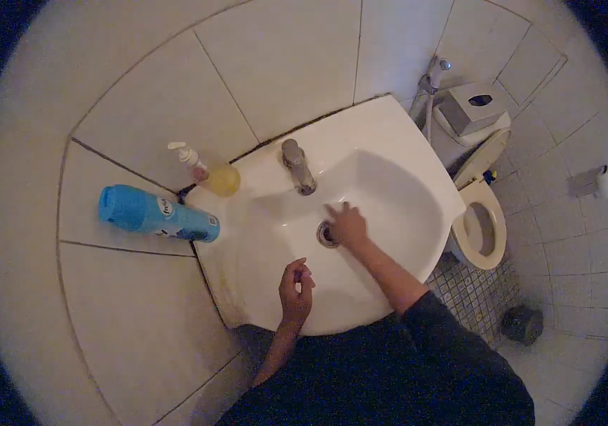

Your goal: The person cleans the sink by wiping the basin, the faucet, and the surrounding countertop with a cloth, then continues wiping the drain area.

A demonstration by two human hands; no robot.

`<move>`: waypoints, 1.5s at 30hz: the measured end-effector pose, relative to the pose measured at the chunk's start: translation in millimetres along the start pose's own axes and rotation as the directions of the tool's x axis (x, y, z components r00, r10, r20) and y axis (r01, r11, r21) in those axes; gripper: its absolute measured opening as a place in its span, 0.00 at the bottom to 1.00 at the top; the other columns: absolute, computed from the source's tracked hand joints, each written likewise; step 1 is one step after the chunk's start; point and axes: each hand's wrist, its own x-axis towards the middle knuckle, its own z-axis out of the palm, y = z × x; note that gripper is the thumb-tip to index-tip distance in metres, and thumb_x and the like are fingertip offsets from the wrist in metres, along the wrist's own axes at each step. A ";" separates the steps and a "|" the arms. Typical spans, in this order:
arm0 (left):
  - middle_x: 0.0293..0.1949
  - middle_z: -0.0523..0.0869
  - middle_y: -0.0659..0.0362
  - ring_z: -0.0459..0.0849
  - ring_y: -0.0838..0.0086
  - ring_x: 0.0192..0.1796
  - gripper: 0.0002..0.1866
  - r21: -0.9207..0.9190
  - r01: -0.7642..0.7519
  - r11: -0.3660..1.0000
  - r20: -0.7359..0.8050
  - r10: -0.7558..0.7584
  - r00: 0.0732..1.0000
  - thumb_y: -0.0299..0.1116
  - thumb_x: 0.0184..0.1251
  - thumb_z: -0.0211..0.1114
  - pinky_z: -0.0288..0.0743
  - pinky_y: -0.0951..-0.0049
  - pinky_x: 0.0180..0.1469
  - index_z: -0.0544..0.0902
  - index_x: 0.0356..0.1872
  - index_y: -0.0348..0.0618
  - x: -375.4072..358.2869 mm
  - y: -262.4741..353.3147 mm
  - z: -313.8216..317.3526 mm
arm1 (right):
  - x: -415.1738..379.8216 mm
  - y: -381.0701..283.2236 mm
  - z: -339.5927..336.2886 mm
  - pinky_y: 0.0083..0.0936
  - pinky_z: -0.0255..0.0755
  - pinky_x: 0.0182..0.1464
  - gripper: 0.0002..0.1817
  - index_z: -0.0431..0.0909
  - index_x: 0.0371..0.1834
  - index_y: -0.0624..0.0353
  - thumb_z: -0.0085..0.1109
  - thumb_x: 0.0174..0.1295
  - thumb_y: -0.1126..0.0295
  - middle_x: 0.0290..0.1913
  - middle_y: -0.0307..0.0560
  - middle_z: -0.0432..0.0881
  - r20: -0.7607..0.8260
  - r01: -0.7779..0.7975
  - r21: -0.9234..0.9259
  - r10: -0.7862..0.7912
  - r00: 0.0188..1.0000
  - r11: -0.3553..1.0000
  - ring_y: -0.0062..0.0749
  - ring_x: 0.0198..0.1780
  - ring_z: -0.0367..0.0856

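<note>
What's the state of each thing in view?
Left hand: curled over basin, contents unclear.
Right hand: fingers at drain.
Tap: no water seen.
Soap bottle: upright, part full.
Blue can: capped.
Toilet seat: down, lid up.

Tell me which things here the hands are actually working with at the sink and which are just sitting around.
In use:
right hand, fingers at the drain
left hand, held over the sink, pinching something too small to identify

Just sitting about:
faucet
yellow soap pump bottle
blue bottle lying on its side
toilet
tissue box
</note>
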 end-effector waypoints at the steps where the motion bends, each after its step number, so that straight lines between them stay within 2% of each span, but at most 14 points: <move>1: 0.28 0.74 0.59 0.73 0.80 0.25 0.12 -0.010 -0.025 1.000 -0.018 0.025 1.000 0.22 0.62 0.50 0.72 0.79 0.28 0.71 0.46 0.36 0.0 -1.8 0.2 | 4.9 16.2 -6.3 0.38 0.75 0.36 0.28 0.64 0.60 0.47 0.52 0.51 0.65 0.49 0.57 0.70 0.001 0.008 -0.005 -0.008 1.000 1.000 0.49 0.43 0.75; 4: 0.28 0.72 0.61 0.72 0.81 0.27 0.13 -0.040 0.049 0.998 0.011 -0.049 0.999 0.24 0.63 0.51 0.72 0.80 0.31 0.69 0.48 0.37 -1.0 3.5 -0.7 | 15.7 25.7 -0.7 0.37 0.74 0.33 0.29 0.63 0.60 0.48 0.52 0.50 0.64 0.38 0.56 0.75 -0.057 -0.090 0.020 0.091 0.994 0.996 0.47 0.31 0.78; 8: 0.28 0.72 0.61 0.72 0.81 0.26 0.12 0.012 0.045 0.999 0.027 -0.045 0.999 0.25 0.63 0.51 0.72 0.80 0.31 0.69 0.48 0.37 0.7 3.5 -1.7 | -1.1 -42.7 30.1 0.38 0.74 0.34 0.29 0.63 0.60 0.49 0.51 0.50 0.63 0.38 0.56 0.75 -0.071 -0.115 0.029 0.117 0.991 0.993 0.45 0.33 0.78; 10: 0.28 0.72 0.61 0.71 0.81 0.26 0.12 0.007 0.014 1.000 0.008 -0.014 1.000 0.25 0.63 0.51 0.72 0.80 0.31 0.69 0.48 0.37 0.1 0.3 -0.3 | -7.9 -61.7 25.4 0.40 0.74 0.35 0.28 0.63 0.60 0.49 0.50 0.52 0.62 0.38 0.57 0.75 0.028 0.009 0.079 -0.011 1.000 0.997 0.45 0.35 0.78; 13: 0.28 0.72 0.61 0.71 0.81 0.26 0.13 0.019 0.040 0.999 0.003 -0.040 0.999 0.25 0.63 0.52 0.72 0.79 0.31 0.69 0.48 0.36 -1.0 5.1 -1.2 | -8.1 -36.2 6.3 0.40 0.74 0.35 0.25 0.65 0.58 0.51 0.47 0.54 0.66 0.38 0.58 0.74 -0.006 0.117 0.125 -0.117 0.993 0.985 0.49 0.37 0.78; 18: 0.27 0.73 0.61 0.72 0.80 0.25 0.13 0.007 -0.003 1.000 -0.008 0.003 1.000 0.24 0.62 0.51 0.71 0.79 0.29 0.70 0.47 0.37 0.3 4.6 -1.0 | -0.7 3.3 -1.9 0.41 0.74 0.35 0.26 0.66 0.58 0.50 0.51 0.51 0.63 0.38 0.54 0.75 -0.027 -0.028 0.131 0.032 0.999 0.991 0.47 0.33 0.79; 21: 0.26 0.73 0.61 0.72 0.80 0.25 0.12 -0.005 -0.015 1.000 0.004 0.015 1.000 0.23 0.62 0.50 0.70 0.80 0.29 0.70 0.48 0.37 0.6 4.5 0.0 | 0.9 -21.4 15.6 0.40 0.74 0.34 0.26 0.65 0.58 0.48 0.50 0.51 0.64 0.36 0.53 0.75 -0.059 -0.012 0.033 0.014 0.998 0.999 0.45 0.31 0.79; 23: 0.26 0.72 0.62 0.71 0.81 0.25 0.12 -0.009 0.007 1.000 0.002 -0.007 1.000 0.25 0.64 0.51 0.70 0.80 0.30 0.69 0.48 0.37 0.2 5.4 1.3 | -4.3 -43.8 19.4 0.39 0.74 0.33 0.26 0.66 0.58 0.48 0.50 0.51 0.63 0.35 0.52 0.75 -0.034 0.160 -0.032 -0.161 0.986 0.987 0.45 0.31 0.79; 31: 0.28 0.74 0.60 0.74 0.79 0.27 0.14 -0.001 0.034 0.999 -0.015 -0.034 0.999 0.20 0.59 0.51 0.71 0.79 0.30 0.72 0.47 0.38 -1.6 3.2 -1.9 | 16.5 38.1 -29.7 0.38 0.74 0.37 0.28 0.66 0.57 0.41 0.54 0.48 0.60 0.39 0.53 0.76 0.025 0.025 -0.036 -0.024 0.999 0.999 0.46 0.37 0.78; 32: 0.28 0.74 0.60 0.74 0.79 0.27 0.14 -0.005 0.032 0.999 -0.021 -0.032 0.999 0.20 0.59 0.51 0.71 0.79 0.30 0.72 0.47 0.38 -2.5 3.0 -1.8 | 16.6 40.3 -35.2 0.37 0.74 0.37 0.27 0.66 0.57 0.41 0.54 0.49 0.60 0.40 0.53 0.75 0.024 -0.042 -0.066 0.044 0.999 0.997 0.47 0.37 0.78; 35: 0.29 0.74 0.61 0.74 0.79 0.28 0.14 0.023 0.027 0.999 -0.014 -0.027 1.000 0.19 0.58 0.52 0.71 0.79 0.31 0.72 0.46 0.38 -0.9 5.1 -2.0 | 9.6 5.8 3.0 0.37 0.74 0.35 0.26 0.67 0.57 0.43 0.52 0.50 0.62 0.41 0.52 0.75 0.011 0.033 -0.171 -0.032 0.999 0.985 0.46 0.36 0.78; 39: 0.28 0.74 0.61 0.72 0.80 0.26 0.12 0.014 -0.021 1.000 -0.010 0.022 1.000 0.20 0.60 0.52 0.70 0.81 0.30 0.72 0.46 0.37 -1.2 8.3 -4.5 | -0.8 -37.0 39.5 0.37 0.75 0.33 0.28 0.64 0.60 0.45 0.52 0.52 0.63 0.39 0.52 0.74 -0.033 -0.030 0.074 0.033 0.999 0.997 0.46 0.34 0.78; 41: 0.28 0.73 0.61 0.71 0.81 0.25 0.12 0.008 -0.037 0.999 0.003 0.037 0.999 0.21 0.61 0.51 0.70 0.81 0.30 0.71 0.46 0.36 -1.0 8.0 -2.5 | -20.0 -57.3 23.1 0.38 0.75 0.33 0.28 0.64 0.60 0.45 0.52 0.52 0.62 0.40 0.53 0.74 0.079 0.246 -0.024 -0.243 0.967 0.969 0.46 0.34 0.79; 45: 0.28 0.74 0.61 0.72 0.81 0.26 0.12 0.036 -0.037 0.999 -0.037 0.038 0.999 0.21 0.60 0.51 0.69 0.81 0.30 0.72 0.46 0.37 -1.7 4.7 -3.8 | -30.9 -35.6 21.9 0.39 0.75 0.32 0.27 0.65 0.59 0.45 0.52 0.52 0.61 0.39 0.54 0.75 0.154 0.361 0.045 -0.363 0.919 0.932 0.46 0.33 0.79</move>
